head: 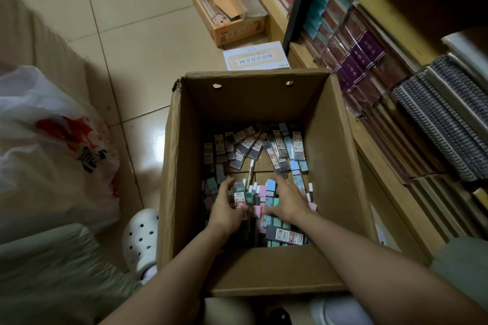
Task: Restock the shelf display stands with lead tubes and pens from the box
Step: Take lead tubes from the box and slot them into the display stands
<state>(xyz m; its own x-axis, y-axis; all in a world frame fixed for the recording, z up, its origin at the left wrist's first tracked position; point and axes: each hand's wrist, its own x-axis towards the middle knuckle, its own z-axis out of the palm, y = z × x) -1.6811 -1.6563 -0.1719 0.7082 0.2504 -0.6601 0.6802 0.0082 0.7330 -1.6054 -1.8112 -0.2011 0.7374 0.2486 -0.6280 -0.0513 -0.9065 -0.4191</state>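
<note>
Head view: looking down into an open brown cardboard box (327, 140) standing on a beige tiled floor (137, 34), both forearms reaching in from the near edge.
Box contents: a loose layer of flat plastic lead tubes (274, 150) in grey, teal, blue and pink, many with red-and-white labels; they cover the far half and the near half of the box bottom, with bare cardboard showing between the two heaps.
Pens: several slim white-capped pens (250, 166) lie among the tubes near the middle and at the right side of the near heap.
Left hand (224, 208): inside the box, on the near heap, fingers curled round a small bundle of tubes; the front one is a teal tube with a white 0.7 label (240, 199).
Right hand (287, 200): inside the box, just beside the left, fingers spread and laid flat over pink and blue tubes; no grip visible, it only rests on them.
Shelving: wooden shelf unit (369, 155) just right of the box, holding rows of purple-banded books (361, 58) and grey spiral-bound notebooks (438, 126).
Floor, far: smaller printed cardboard carton (237, 29) with clear packaging, against the shelf base.
Floor, left: white plastic bag with red print (52, 145).
Near the box's left wall: white perforated clog (141, 237).
</note>
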